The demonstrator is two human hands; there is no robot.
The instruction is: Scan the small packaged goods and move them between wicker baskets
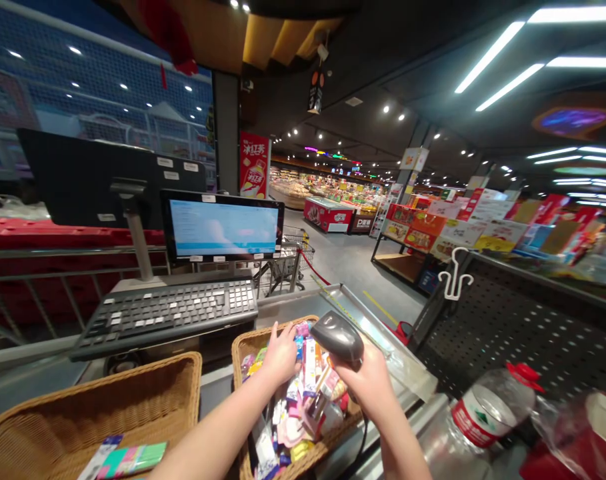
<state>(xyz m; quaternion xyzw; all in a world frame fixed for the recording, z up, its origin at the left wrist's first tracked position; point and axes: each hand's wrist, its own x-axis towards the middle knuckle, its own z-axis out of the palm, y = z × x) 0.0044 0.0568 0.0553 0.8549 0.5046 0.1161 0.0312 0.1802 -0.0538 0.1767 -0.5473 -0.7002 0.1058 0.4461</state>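
Note:
My right hand [365, 377] is wrapped round the handle of a black barcode scanner [339, 337], held over the right side of a wicker basket [239, 343]. A dark cord hangs below that hand. The basket is heaped with small packaged goods [310, 367] in many colours. My left hand [281, 353] reaches over the far part of the heap, fingers spread and touching or just above the packages. Whether its fingertips hold a package I cannot make out. A second wicker basket [147, 387] at the lower left has a few flat packages [133, 460] in it.
Behind the baskets stand a black keyboard [173, 307] and a lit monitor [223, 228]. A large plastic bottle [487, 413] with a red cap stands at the lower right, beside a black perforated panel [533, 327] with a white hook [455, 275]. A metal counter [303, 303] runs beyond.

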